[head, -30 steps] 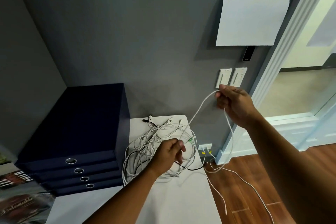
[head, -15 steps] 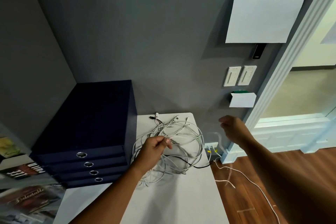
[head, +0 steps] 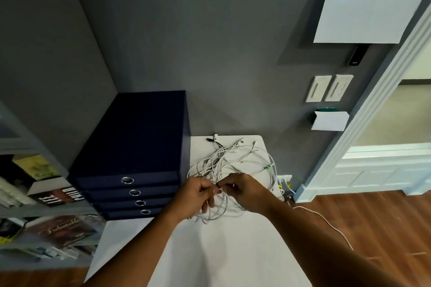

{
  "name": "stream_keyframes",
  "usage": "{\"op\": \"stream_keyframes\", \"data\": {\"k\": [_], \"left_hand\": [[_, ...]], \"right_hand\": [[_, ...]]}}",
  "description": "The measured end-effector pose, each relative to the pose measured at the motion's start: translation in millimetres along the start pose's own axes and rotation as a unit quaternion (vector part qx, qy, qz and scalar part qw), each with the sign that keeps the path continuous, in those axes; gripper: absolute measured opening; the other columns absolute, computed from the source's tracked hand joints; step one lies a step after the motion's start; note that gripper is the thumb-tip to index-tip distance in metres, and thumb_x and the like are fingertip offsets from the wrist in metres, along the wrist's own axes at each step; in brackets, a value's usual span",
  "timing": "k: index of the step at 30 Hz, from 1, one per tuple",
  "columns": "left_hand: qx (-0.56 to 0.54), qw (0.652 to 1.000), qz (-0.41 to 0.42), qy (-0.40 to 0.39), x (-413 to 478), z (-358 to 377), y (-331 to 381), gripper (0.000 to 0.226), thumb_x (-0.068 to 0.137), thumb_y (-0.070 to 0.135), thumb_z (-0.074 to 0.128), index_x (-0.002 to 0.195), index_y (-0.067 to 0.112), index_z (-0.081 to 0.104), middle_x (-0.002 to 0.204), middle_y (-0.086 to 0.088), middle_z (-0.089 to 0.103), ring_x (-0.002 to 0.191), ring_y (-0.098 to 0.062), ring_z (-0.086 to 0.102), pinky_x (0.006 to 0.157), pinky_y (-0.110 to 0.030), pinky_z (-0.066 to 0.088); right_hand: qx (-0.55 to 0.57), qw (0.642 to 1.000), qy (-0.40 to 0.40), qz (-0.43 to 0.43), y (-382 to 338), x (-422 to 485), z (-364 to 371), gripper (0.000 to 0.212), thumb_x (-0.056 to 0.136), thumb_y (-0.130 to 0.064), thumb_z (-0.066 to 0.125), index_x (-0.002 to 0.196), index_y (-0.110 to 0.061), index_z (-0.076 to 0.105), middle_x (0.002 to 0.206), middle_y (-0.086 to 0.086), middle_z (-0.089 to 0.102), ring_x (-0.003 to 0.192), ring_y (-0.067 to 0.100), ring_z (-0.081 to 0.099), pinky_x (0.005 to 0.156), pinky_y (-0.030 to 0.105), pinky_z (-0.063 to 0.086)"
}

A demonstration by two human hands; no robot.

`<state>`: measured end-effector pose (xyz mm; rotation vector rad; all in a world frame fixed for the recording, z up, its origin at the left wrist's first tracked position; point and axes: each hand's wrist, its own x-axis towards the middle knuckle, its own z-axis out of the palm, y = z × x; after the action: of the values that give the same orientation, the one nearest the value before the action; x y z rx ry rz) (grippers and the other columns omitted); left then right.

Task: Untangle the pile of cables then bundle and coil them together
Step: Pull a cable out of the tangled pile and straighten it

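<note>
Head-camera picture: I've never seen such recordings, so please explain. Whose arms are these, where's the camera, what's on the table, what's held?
No machine: a person wears the camera on the head, looking forward and down, so both arms are their own. On the white table lies a tangled pile of white cables, beside a dark blue drawer box. The left hand and right hand meet at the pile's near edge, each pinching cable strands.

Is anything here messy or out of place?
Yes. The white cables lie in a tangled heap on the white table, where the left hand and right hand pinch strands. One loose cable lies apart from the heap, trailing across the wooden floor to the table's right.
</note>
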<state>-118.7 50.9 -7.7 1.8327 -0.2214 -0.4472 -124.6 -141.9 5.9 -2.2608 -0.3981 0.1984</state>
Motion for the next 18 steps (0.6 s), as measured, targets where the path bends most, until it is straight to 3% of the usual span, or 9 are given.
{"op": "stream_keyframes", "data": {"k": [4, 7, 10, 13, 16, 18], "left_hand": [[0.099, 0.995, -0.002, 0.022, -19, -15, -20, 0.022, 0.095, 0.015, 0.066, 0.076, 0.022, 0.076, 0.054, 0.017, 0.059, 0.053, 0.003, 0.048, 0.058, -0.020, 0.039], [0.141, 0.989, -0.019, 0.033, -29, -26, -34, 0.025, 0.096, 0.024, 0.066, 0.072, 0.027, 0.075, 0.060, 0.016, 0.063, 0.057, -0.002, 0.056, 0.060, -0.027, 0.042], [0.188, 0.981, -0.031, 0.023, -40, -35, -42, 0.028, 0.097, 0.025, 0.064, 0.071, 0.030, 0.071, 0.054, 0.022, 0.055, 0.050, 0.002, 0.046, 0.054, -0.019, 0.034], [0.254, 0.967, -0.025, 0.010, -55, -45, -52, 0.021, 0.099, 0.034, 0.060, 0.084, 0.032, 0.074, 0.058, 0.028, 0.055, 0.054, 0.005, 0.048, 0.051, -0.014, 0.031], [0.297, 0.955, -0.006, 0.001, -70, -56, -71, 0.019, 0.100, 0.040, 0.056, 0.101, 0.034, 0.073, 0.079, 0.024, 0.066, 0.071, 0.005, 0.058, 0.062, -0.013, 0.042], [0.316, 0.949, 0.001, 0.003, -77, -66, -82, 0.016, 0.100, 0.036, 0.056, 0.096, 0.035, 0.071, 0.090, 0.023, 0.069, 0.083, 0.005, 0.061, 0.072, -0.014, 0.047]], "right_hand": [[-0.048, 0.999, -0.020, -0.001, -5, 0, 29, 0.018, 0.096, -0.024, 0.057, 0.100, -0.023, 0.074, 0.097, -0.001, 0.071, 0.087, 0.012, 0.062, 0.078, 0.025, 0.048], [-0.111, 0.994, -0.014, 0.015, -10, -1, 51, 0.022, 0.097, -0.035, 0.053, 0.093, -0.021, 0.070, 0.096, 0.000, 0.072, 0.092, 0.021, 0.065, 0.075, 0.030, 0.047], [-0.211, 0.977, -0.017, 0.040, -7, -2, 75, 0.048, 0.097, -0.057, 0.043, 0.085, -0.015, 0.063, 0.095, 0.010, 0.069, 0.095, 0.033, 0.062, 0.073, 0.036, 0.045], [-0.266, 0.960, -0.020, 0.087, -3, -8, 92, 0.068, 0.091, -0.075, 0.031, 0.077, -0.015, 0.060, 0.093, 0.009, 0.069, 0.094, 0.032, 0.063, 0.070, 0.034, 0.043], [-0.264, 0.961, -0.037, 0.074, -5, -12, 108, 0.062, 0.094, -0.072, 0.029, 0.072, -0.018, 0.053, 0.092, 0.008, 0.069, 0.093, 0.030, 0.062, 0.069, 0.033, 0.039], [-0.200, 0.975, -0.066, 0.067, -4, -12, 121, 0.050, 0.100, -0.057, 0.037, 0.075, -0.016, 0.053, 0.093, 0.010, 0.069, 0.092, 0.031, 0.062, 0.068, 0.034, 0.040]]}}
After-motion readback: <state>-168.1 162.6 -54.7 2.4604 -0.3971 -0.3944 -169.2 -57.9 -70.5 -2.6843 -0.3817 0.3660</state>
